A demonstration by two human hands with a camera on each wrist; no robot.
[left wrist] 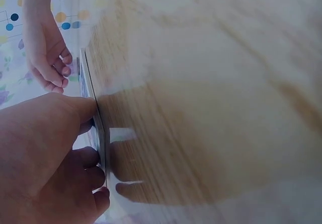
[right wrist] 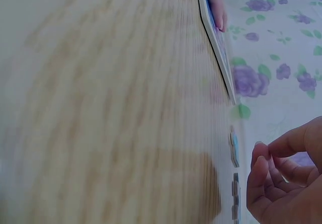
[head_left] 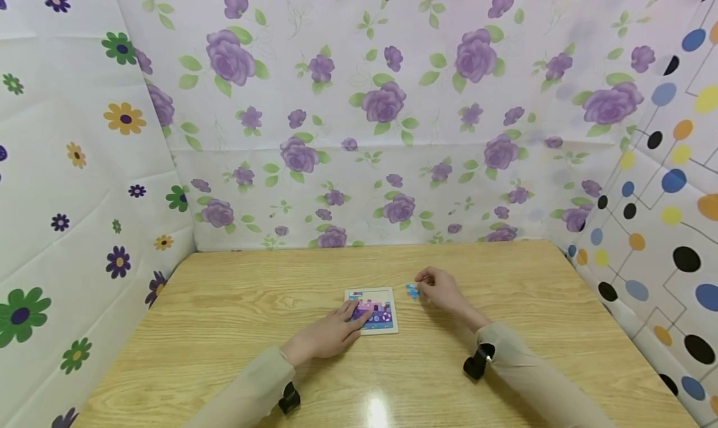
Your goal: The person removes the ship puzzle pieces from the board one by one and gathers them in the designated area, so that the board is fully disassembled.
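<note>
A small jigsaw puzzle board (head_left: 395,313) with a white frame lies on the table, showing a pink and purple ship picture. My left hand (head_left: 332,333) rests on its left part, fingers spread over the picture and covering some of it. In the left wrist view, the fingers meet the board's edge (left wrist: 102,138). Right of the board lie blue puzzle pieces (head_left: 412,291). Just beside and above them is my right hand (head_left: 440,289), fingers loosely bent. In the right wrist view, thumb and fingertips come close together with no piece visible between them; several pieces (right wrist: 235,146) lie near them.
The wooden table (head_left: 252,291) extends around the board. A floral cloth (head_left: 348,135) hangs behind it, with patterned cloths at the left and right sides. A dark wrist camera (head_left: 478,362) sits on the right wrist, another (head_left: 289,398) on the left.
</note>
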